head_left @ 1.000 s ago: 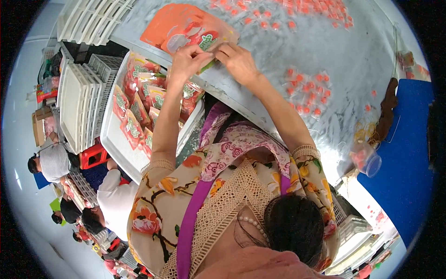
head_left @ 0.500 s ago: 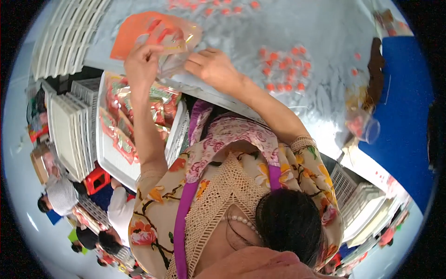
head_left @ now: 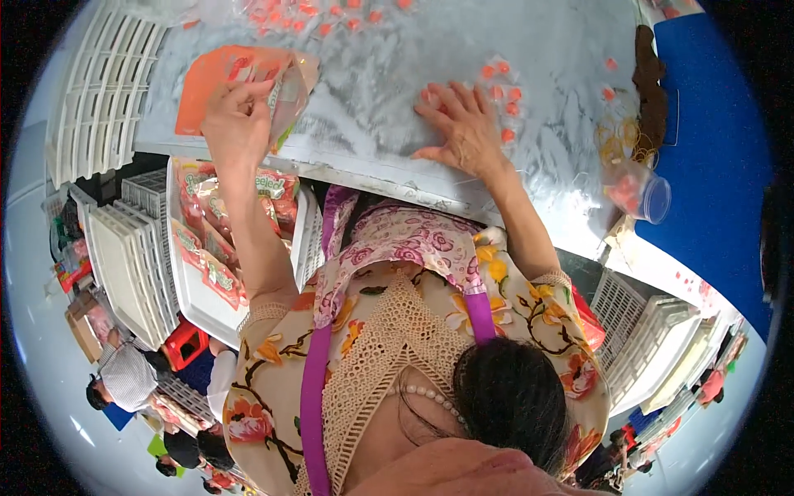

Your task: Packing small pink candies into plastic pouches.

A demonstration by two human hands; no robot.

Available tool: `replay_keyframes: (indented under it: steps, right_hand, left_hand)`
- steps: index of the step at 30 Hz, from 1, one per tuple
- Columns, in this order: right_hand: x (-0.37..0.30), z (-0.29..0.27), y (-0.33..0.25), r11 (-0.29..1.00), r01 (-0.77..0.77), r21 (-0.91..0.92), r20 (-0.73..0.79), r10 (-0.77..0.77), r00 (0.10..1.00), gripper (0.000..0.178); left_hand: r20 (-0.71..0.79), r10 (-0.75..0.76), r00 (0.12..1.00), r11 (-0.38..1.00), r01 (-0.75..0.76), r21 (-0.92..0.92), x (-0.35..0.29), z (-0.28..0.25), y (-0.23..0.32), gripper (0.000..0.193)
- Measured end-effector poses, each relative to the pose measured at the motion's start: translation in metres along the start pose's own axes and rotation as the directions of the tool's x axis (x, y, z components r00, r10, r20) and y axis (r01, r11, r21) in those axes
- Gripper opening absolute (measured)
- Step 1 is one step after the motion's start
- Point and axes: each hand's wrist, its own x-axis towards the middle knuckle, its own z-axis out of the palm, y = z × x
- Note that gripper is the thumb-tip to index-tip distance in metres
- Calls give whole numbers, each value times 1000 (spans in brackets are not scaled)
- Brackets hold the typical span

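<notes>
My left hand (head_left: 237, 120) is closed on an orange and clear plastic pouch (head_left: 198, 87) at the far left of the work table (head_left: 356, 132). The pouch's clear side gapes a little to the right of my fingers. Farther right, my right hand (head_left: 465, 136) lies spread, palm down, over a group of small clear-wrapped red pieces (head_left: 506, 93). Some of these pieces show beyond my fingertips and to the right of them; what is under the palm is hidden.
Loose red pieces (head_left: 331, 18) lie at the far edge. Below the table's front edge stands a white crate (head_left: 194, 298) with filled red pouches (head_left: 217, 269). A clear cup (head_left: 656, 201) lies tipped at right beside rubber bands (head_left: 620, 136). White racks (head_left: 103, 91) stand left.
My right hand has left the pouch's mouth, moved right and spread over the red pieces. My left hand still holds the pouch, slightly lower and farther left.
</notes>
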Motion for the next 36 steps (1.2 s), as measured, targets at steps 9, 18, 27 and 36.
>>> replay_keyframes:
  steps: [9,18,27,36]
  right_hand:
    - [-11,2,-12,996,-69,63,-11,69,998,50]
    - [-3,17,8,923,-164,349,-323,283,903,19]
    - [55,-86,-5,-301,429,852,70,877,475,12]
    - [65,-66,-31,-255,362,897,142,939,312,13]
  left_hand:
    - [48,129,991,986,-122,-116,0,37,44,20]
    - [183,149,972,964,-102,-246,-3,97,68,23]
    - [145,311,939,942,-284,-180,-14,141,90,23]
    - [313,160,936,966,-83,-245,-9,145,94,23]
